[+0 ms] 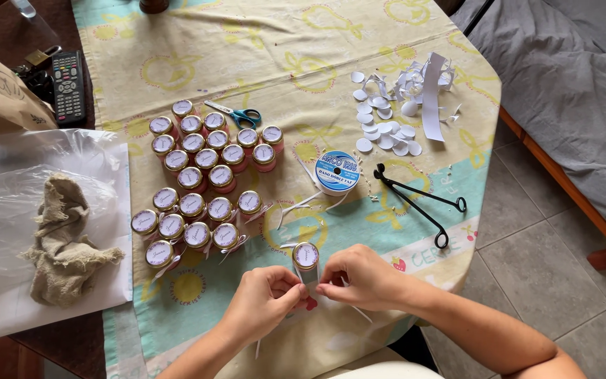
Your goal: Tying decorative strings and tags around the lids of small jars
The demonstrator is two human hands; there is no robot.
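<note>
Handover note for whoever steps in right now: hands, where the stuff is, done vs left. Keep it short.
Left hand and right hand: both pinch thin white ribbon at the base of one small labelled jar near the table's front edge.
Ribbon spool sits mid-table, loose end trailing toward the jar.
Done: lower cluster of jars appears to have ribbon tied, ends showing.
Left: upper cluster of jars shows no ribbon that I can see.
Also there: scissors behind the upper cluster, black long-handled tool to the right, cut paper circles and scraps far right.
</note>
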